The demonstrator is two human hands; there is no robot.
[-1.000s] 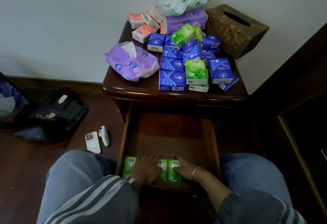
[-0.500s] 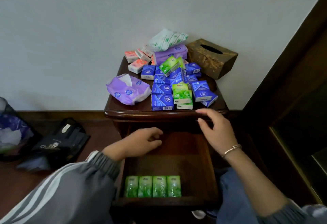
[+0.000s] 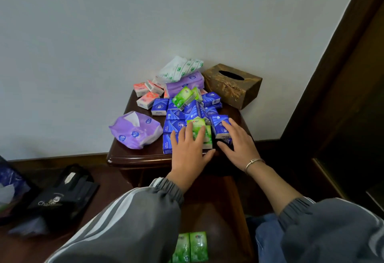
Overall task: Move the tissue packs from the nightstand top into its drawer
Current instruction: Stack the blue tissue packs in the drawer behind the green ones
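The dark wooden nightstand [image 3: 133, 156] carries a heap of tissue packs: several blue ones [image 3: 175, 115], green ones [image 3: 184, 97], pink ones [image 3: 146, 100] and a purple soft pack [image 3: 135, 132]. My left hand [image 3: 190, 150] lies flat with its fingers spread over a green pack [image 3: 199, 126] at the front of the heap. My right hand [image 3: 238, 144] rests against a blue pack [image 3: 219, 126], fingers apart. Neither hand has lifted anything. Below, the open drawer [image 3: 234, 210] holds green packs [image 3: 191, 247], partly hidden by my left sleeve.
A brown wooden tissue box [image 3: 232, 85] stands at the back right of the top, beside a white-green soft pack [image 3: 179, 68] on a purple pack [image 3: 186, 83]. A black bag [image 3: 62, 196] lies on the floor at left. Dark wooden furniture [image 3: 342, 96] rises at right.
Both hands left the green packs in the drawer, rose past the nightstand's front edge and now rest on the packs on top. The camera tilted upward.
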